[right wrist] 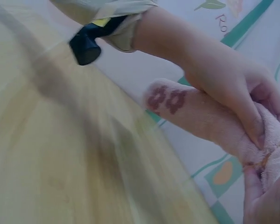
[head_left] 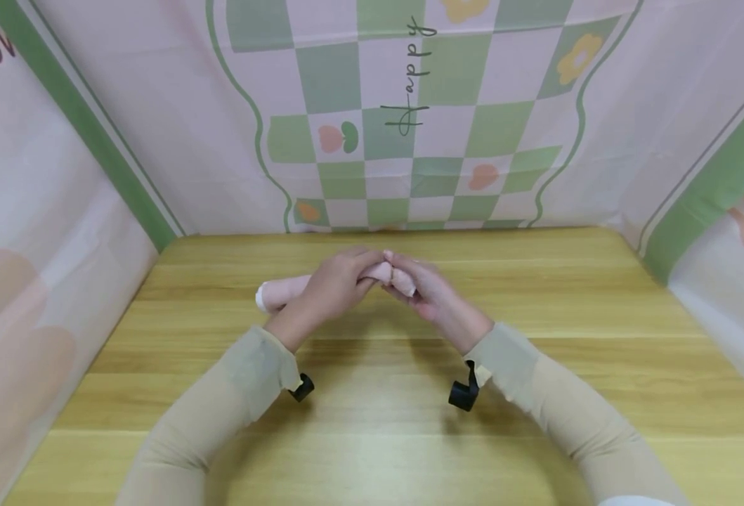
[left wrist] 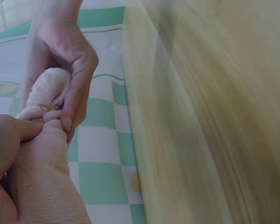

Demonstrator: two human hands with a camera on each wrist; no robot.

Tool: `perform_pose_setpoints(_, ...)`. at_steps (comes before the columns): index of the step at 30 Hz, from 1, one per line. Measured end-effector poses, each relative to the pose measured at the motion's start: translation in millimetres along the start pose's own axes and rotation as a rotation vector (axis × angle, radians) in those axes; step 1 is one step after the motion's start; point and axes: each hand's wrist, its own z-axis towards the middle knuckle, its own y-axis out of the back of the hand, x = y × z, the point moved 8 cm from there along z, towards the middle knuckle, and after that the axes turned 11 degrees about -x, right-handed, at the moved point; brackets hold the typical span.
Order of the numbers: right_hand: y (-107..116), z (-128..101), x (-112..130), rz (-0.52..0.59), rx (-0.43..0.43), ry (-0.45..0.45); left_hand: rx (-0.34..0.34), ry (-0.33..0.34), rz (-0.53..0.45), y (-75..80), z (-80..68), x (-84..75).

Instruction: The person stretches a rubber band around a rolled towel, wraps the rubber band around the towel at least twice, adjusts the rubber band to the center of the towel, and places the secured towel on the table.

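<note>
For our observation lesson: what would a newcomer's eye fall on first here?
Probably the rolled pale-pink cloth, held above the yellow-brown wooden table by the left hand and right hand. Then the green-and-white checkered fabric backdrop behind, lettered "Happy".

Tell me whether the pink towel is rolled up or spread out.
Rolled up: the pink towel forms a narrow tube in the head view, one end jutting past the left hand, the other held in the right hand.

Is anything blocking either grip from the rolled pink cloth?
Nothing visible is: the left grip and the right grip are both directly on the rolled pink cloth. A thin brownish band at its narrowed part blocks neither.
</note>
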Motion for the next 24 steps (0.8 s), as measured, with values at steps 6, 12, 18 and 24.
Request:
perform_pose_setpoints(6, 1.0, 1.0, -4.3, 0.037, -0.019, 0.002, 0.043, 0.061, -0.049, 0.3, 1.2, 8.8)
perform_pose_setpoints(12, 0.2, -0.3, -3.6, 0.024, 0.016, 0.048, 0.045, 0.048, -0.059, 0.4, 1.7, 11.7)
perform_pose_setpoints(18, -0.9, -1.2, -2.5, 0.020, 0.056, 0.100, 0.054, 0.054, -0.076, 0.5, 1.1, 12.3)
perform_pose_setpoints(24, 0.1, -1.0, -2.9, -0.025, 0.071, 0.083, 0.052, 0.038, -0.089, 0.0, 0.4, 11.2)
